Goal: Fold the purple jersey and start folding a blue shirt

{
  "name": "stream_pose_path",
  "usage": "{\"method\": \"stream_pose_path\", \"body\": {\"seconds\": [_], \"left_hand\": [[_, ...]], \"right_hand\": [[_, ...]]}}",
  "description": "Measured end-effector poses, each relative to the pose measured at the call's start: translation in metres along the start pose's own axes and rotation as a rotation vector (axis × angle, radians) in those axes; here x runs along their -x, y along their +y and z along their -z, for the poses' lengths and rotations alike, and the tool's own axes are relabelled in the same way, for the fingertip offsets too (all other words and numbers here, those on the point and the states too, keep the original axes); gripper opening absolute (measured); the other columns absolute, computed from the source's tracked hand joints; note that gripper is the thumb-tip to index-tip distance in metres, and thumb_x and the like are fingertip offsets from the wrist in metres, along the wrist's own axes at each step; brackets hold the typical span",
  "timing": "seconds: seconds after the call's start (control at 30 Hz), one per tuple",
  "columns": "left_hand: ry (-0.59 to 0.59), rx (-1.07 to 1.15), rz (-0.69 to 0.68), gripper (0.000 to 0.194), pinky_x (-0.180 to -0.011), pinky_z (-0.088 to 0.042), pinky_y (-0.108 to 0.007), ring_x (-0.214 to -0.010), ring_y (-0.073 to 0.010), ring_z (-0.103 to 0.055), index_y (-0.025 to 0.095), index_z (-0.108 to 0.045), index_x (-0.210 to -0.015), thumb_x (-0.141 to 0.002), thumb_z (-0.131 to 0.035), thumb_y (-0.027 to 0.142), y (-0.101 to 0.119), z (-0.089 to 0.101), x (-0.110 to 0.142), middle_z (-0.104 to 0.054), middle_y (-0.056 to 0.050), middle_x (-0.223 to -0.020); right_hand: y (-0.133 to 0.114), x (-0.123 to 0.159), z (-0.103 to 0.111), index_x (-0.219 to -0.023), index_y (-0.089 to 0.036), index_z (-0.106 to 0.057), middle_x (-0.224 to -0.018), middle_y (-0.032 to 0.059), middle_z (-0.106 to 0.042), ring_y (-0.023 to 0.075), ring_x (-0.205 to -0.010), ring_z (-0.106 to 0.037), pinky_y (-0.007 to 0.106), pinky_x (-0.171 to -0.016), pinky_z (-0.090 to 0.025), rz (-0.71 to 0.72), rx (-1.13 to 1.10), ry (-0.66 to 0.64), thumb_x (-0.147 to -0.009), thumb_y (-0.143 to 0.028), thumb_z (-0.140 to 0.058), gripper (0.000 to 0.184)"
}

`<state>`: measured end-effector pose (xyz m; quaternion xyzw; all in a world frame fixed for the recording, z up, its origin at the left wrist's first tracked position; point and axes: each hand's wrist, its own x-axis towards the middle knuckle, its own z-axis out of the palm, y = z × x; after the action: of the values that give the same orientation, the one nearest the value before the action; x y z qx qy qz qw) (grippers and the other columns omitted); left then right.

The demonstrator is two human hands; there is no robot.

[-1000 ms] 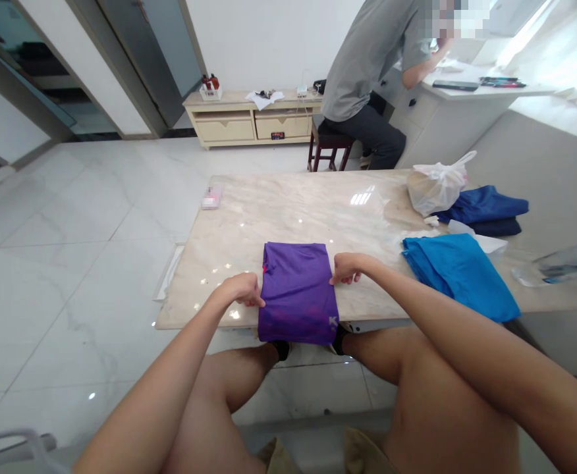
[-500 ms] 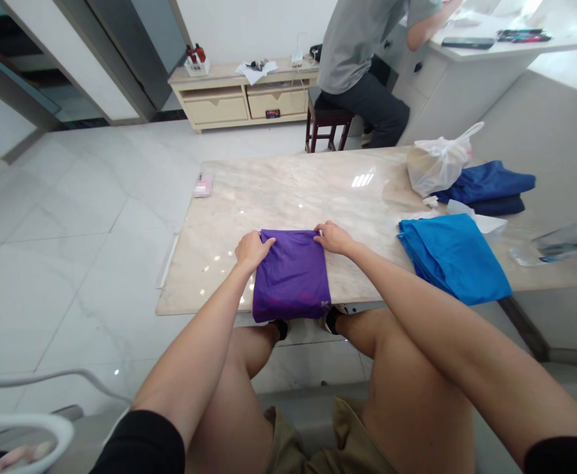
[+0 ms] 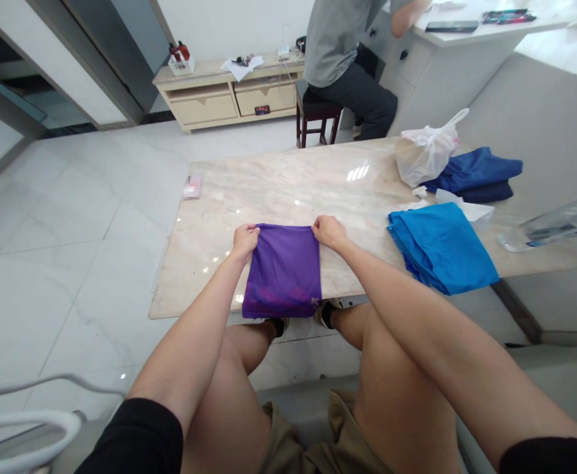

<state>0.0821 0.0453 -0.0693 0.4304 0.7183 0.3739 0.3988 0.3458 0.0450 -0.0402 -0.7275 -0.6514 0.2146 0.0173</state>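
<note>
- Left hand (image 3: 246,241) and right hand (image 3: 329,230): each closed narrow on a far corner of the purple cloth (image 3: 283,273); exact finger placement too small to confirm.
- Surface (image 3: 269,178): pale and glossy, bearing the purple cloth at its near edge.
- Seated person (image 3: 335,46): on a stool (image 3: 318,108) beyond the far side, well apart from the work.
- Legs (image 3: 392,375) of the person at work: close to the near edge; judged the likeliest obstruction there.
- Bright blue cloth (image 3: 444,247): folded, right of the purple cloth and apart from it; no hindrance judged.
- Purple cloth: roughly square, near end slightly past the edge. Step in hand, by judgement: gripping and straightening the far edge. Next move calls for an even hold on both corners — unequal tension could skew the fabric.
- Dark blue cloth (image 3: 483,172) and white plastic bag (image 3: 424,155): together, far right.
- Clear bottle (image 3: 560,224): right end; upright or lying — cannot tell.
- Pink packet (image 3: 193,187): far left corner.
</note>
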Motion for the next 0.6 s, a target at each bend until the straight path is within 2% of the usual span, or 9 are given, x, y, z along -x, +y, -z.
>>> {"method": "stream_pose_path", "body": {"seconds": [0.07,0.13,0.2,0.27,0.33,0.4,0.5,0.6], "left_hand": [[0.077,-0.125,-0.089,0.028,-0.105,-0.058,-0.040,-0.113,-0.0276,-0.077,0.012,-0.072,-0.121,-0.094,-0.067,0.017,0.003,0.005,0.003,-0.079,-0.019,-0.122],[0.107,-0.347,-0.319,0.034,-0.121,-0.051,-0.046,-0.132,-0.0303,-0.070,0.012,-0.071,-0.129,-0.096,-0.063,0.016,0.006,0.013,0.011,-0.075,-0.021,-0.137],[-0.018,-0.552,-0.576,0.039,-0.130,-0.043,-0.048,-0.145,-0.0307,-0.061,0.014,-0.070,-0.136,-0.100,-0.059,0.020,0.006,0.020,0.022,-0.069,-0.019,-0.149],[-0.246,-0.704,-0.727,0.047,-0.135,-0.037,-0.048,-0.156,-0.0303,-0.052,0.015,-0.064,-0.149,-0.105,-0.054,0.028,0.002,0.022,0.034,-0.060,-0.018,-0.164],[-0.459,-0.838,-0.730,0.062,-0.140,-0.027,-0.052,-0.168,-0.0317,-0.035,0.012,-0.050,-0.164,-0.108,-0.051,0.038,-0.005,0.020,0.043,-0.040,-0.018,-0.179],[-0.594,-0.948,-0.640,0.077,-0.142,-0.018,-0.056,-0.175,-0.0335,-0.015,0.010,-0.033,-0.174,-0.109,-0.048,0.048,-0.012,0.018,0.047,-0.019,-0.018,-0.187],[-0.660,-1.029,-0.516,0.084,-0.142,-0.013,-0.060,-0.176,-0.0325,-0.003,0.011,-0.017,-0.179,-0.110,-0.040,0.053,-0.018,0.016,0.047,-0.004,-0.017,-0.188],[-0.657,-1.056,-0.471,0.083,-0.141,-0.011,-0.061,-0.176,-0.0307,0.000,0.013,-0.011,-0.180,-0.111,-0.036,0.052,-0.019,0.018,0.045,0.002,-0.015,-0.188]], "right_hand": [[0.003,0.002,0.000,-0.123,-0.018,-0.082,-0.127,0.0182,-0.079,0.0314,-0.121,-0.075,0.036,-0.101,-0.057,0.008,0.010,0.015,-0.109,-0.030,-0.057,0.031],[0.006,0.003,-0.002,-0.123,-0.018,-0.082,-0.128,0.0185,-0.078,0.0315,-0.121,-0.075,0.036,-0.101,-0.056,0.006,0.024,0.027,-0.110,-0.029,-0.056,0.032],[0.008,0.002,-0.003,-0.124,-0.017,-0.082,-0.128,0.0190,-0.078,0.0316,-0.120,-0.075,0.037,-0.101,-0.056,0.000,0.035,0.029,-0.110,-0.029,-0.054,0.033],[0.009,0.001,-0.004,-0.125,-0.017,-0.081,-0.129,0.0198,-0.077,0.0322,-0.121,-0.075,0.038,-0.101,-0.056,0.004,0.044,0.016,-0.110,-0.030,-0.053,0.035],[0.008,0.001,-0.004,-0.128,-0.016,-0.080,-0.132,0.0202,-0.076,0.0327,-0.123,-0.073,0.040,-0.103,-0.056,0.015,0.055,0.022,-0.110,-0.026,-0.049,0.037],[0.003,0.001,-0.004,-0.136,-0.016,-0.076,-0.141,0.0210,-0.071,0.0340,-0.130,-0.068,0.043,-0.108,-0.054,0.039,0.086,0.079,-0.107,-0.019,-0.045,0.042],[-0.012,0.005,-0.010,-0.155,-0.014,-0.064,-0.162,0.0225,-0.056,0.0370,-0.147,-0.055,0.050,-0.119,-0.049,0.177,0.163,0.122,-0.105,-0.018,-0.047,0.053],[-0.027,0.013,-0.025,-0.172,-0.015,-0.044,-0.182,0.0177,-0.031,0.0362,-0.167,-0.033,0.051,-0.135,-0.033,0.441,0.227,-0.031,-0.109,-0.035,-0.051,0.067]]}}
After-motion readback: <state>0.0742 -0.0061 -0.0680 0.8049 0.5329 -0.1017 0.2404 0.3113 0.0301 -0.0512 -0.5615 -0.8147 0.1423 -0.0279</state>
